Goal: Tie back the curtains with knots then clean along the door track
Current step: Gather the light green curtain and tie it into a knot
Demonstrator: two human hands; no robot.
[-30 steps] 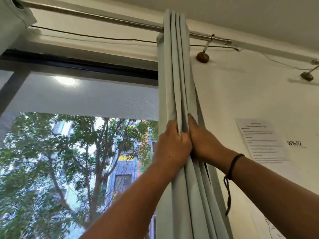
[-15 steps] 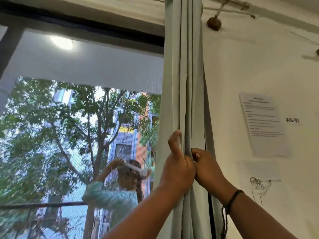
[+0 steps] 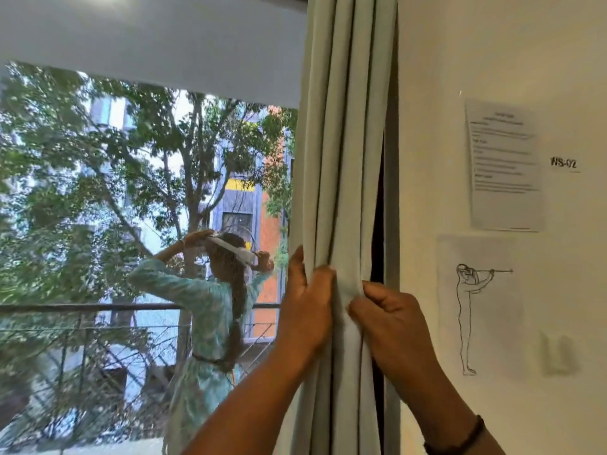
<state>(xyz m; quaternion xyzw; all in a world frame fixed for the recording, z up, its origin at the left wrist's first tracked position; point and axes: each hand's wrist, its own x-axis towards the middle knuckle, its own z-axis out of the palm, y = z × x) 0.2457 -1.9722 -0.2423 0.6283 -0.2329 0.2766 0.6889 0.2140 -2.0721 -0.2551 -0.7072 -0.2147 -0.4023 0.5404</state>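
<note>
Between both hands (image 3: 308, 310), gathered curtain (image 3: 345, 159).

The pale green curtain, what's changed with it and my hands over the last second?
Both hands slid down the gathered pale green pleated curtain. The left hand and right hand, pressed together before, now sit slightly apart, each pinching folds. The view tilted down, losing the rod. Both keep their grip; no knot yet.

Indoor room fitted out as a numbered workstation, upper storey. Evidence: cream plaster wall (image 3: 492, 54) bearing a printed instruction sheet (image 3: 504, 165), a label reading "WS-02" (image 3: 563, 162) and a line drawing of a standing figure (image 3: 478, 310); pale pleated curtain (image 3: 345, 142) beside large glazing (image 3: 147, 192); balcony railing (image 3: 82, 307), treetops and a building facade beyond.
</note>
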